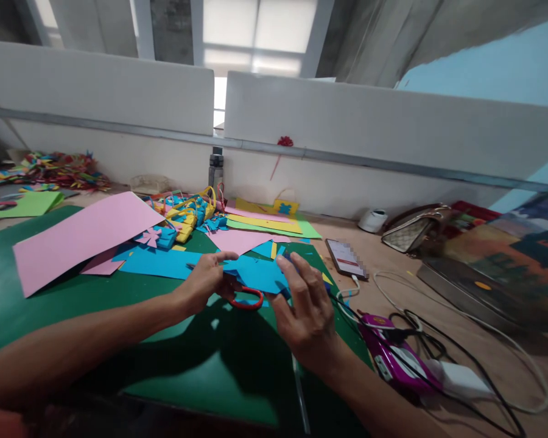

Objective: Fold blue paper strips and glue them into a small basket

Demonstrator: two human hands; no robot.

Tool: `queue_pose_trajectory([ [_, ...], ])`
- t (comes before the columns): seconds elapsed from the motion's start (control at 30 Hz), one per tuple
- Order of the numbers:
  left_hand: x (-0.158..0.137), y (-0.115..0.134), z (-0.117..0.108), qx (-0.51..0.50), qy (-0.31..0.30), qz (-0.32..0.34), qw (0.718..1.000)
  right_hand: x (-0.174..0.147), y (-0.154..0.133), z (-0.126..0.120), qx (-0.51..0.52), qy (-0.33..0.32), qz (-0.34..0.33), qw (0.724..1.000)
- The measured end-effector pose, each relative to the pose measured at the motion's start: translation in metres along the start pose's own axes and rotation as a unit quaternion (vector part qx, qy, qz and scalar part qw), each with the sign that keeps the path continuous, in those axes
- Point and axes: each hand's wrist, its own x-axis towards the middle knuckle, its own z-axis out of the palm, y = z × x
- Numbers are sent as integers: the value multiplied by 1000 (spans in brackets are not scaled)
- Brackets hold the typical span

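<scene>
A piece of blue paper (260, 272) is stretched between my two hands above the green mat. Its right end is gripped between the thumb and fingers of my right hand (304, 304). My left hand (210, 278) is at the paper's left end, index finger reaching over it. Scissors with red handles (248, 299) pass through my left hand, the handles to its right and a dark tip to its left. How the left fingers divide between scissors and paper is partly hidden. Behind that hand lies a long blue strip (153, 263).
The green cutting mat (173, 371) covers the table. Pink card (89, 234) leans at left, near small blue and yellow paper baskets (182, 222). Coloured sheets (274, 224) lie behind. To the right are a phone (346, 258), a purple power strip (395, 356) and loose cables.
</scene>
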Motion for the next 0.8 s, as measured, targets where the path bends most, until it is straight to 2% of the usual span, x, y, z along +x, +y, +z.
queue_pose_trajectory([
  [0.07, -3, 1, 0, 37, -12, 41, 998, 2, 6, 1, 44, -6, 57, 997],
  [0.17, -6, 2, -3, 101, 12, 161, 982, 4, 14, 1, 147, -9, 180, 973],
  [0.27, -6, 0, -6, 158, 20, 232, 960, 7, 19, -1, 253, -34, 334, 907],
  [0.33, -4, -3, -7, 178, -17, 236, 955, 8, 20, -2, 317, -66, 413, 851],
  [0.4, -3, -7, -6, 160, -63, 226, 959, 8, 19, 0, 358, -101, 457, 808],
  [0.47, -3, -11, -4, 125, -87, 216, 965, 6, 19, 3, 376, -126, 474, 786],
  [0.5, -3, -11, -3, 112, -87, 212, 967, 4, 19, 5, 375, -132, 473, 786],
  [0.57, -4, -12, -1, 101, -70, 206, 971, 2, 20, 8, 349, -128, 456, 809],
  [0.63, -5, -11, 0, 91, -60, 193, 975, 1, 20, 8, 286, -109, 418, 855],
  [0.7, -5, -10, 1, 83, -53, 178, 979, 2, 19, 5, 201, -65, 362, 908],
  [0.8, -4, -10, 0, 90, -42, 170, 980, 4, 13, -4, 116, 21, 229, 966],
])
